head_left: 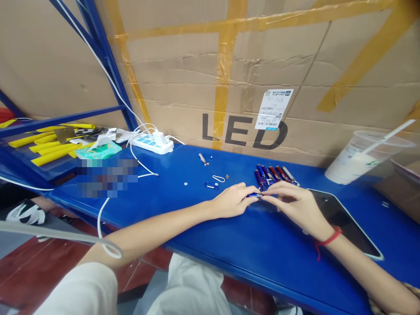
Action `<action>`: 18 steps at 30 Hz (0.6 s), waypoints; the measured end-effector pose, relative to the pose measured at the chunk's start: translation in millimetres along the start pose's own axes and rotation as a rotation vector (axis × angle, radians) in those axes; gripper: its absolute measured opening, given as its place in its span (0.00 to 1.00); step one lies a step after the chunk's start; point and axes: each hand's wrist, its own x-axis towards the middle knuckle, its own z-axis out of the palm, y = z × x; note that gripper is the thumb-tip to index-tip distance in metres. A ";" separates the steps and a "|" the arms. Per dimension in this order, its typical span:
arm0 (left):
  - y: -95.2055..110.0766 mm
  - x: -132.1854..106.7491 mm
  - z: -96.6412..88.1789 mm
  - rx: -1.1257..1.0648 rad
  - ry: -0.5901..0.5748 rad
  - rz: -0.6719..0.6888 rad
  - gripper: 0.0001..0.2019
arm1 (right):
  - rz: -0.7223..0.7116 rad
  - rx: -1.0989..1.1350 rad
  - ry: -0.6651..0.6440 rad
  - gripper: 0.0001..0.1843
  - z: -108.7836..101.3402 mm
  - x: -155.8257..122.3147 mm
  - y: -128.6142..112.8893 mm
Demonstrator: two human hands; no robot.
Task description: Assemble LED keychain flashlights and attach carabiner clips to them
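Note:
Over the blue tabletop (210, 236), my left hand (231, 201) is closed around a small blue keychain flashlight (252, 195). Thumb and fingertips of my right hand (297, 203) pinch its metal end, so both hands meet on it. Just behind them lies a row of similar keychain flashlights (271, 173) in purple, blue, red and silver. To the left are a silver carabiner (218, 179) and a blue carabiner (211, 185), with tiny round parts (227, 176) close by. Farther back rests a silver flashlight body (202, 158).
A tablet (344, 223) lies beside my right wrist. A tilted plastic cup (348, 162) with a straw stands at the back right, before a large cardboard box (183, 87). At left are a white power strip (152, 142), cables and yellow tubes (49, 146).

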 end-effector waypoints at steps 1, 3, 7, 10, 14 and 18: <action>-0.5 0.2 -0.6 -0.024 -0.014 -0.002 0.11 | -0.019 -0.016 0.007 0.11 0.6 0.7 -1.4; -1.7 1.1 -2.9 -0.066 -0.042 -0.006 0.10 | -0.040 -0.045 0.027 0.10 2.3 2.3 -4.9; -3.8 3.5 -13.5 -0.085 -0.106 -0.007 0.10 | -0.002 -0.058 0.010 0.12 7.8 6.6 -14.0; -4.2 3.6 -26.3 -0.037 -0.139 -0.041 0.11 | 0.074 -0.036 -0.024 0.16 12.6 13.2 -22.4; -8.3 -6.3 -46.8 -0.006 -0.132 -0.027 0.12 | 0.177 -0.035 -0.053 0.19 22.4 29.4 -35.8; -23.6 -29.9 -65.2 0.012 -0.057 -0.041 0.11 | 0.198 -0.025 -0.112 0.20 42.3 51.5 -54.9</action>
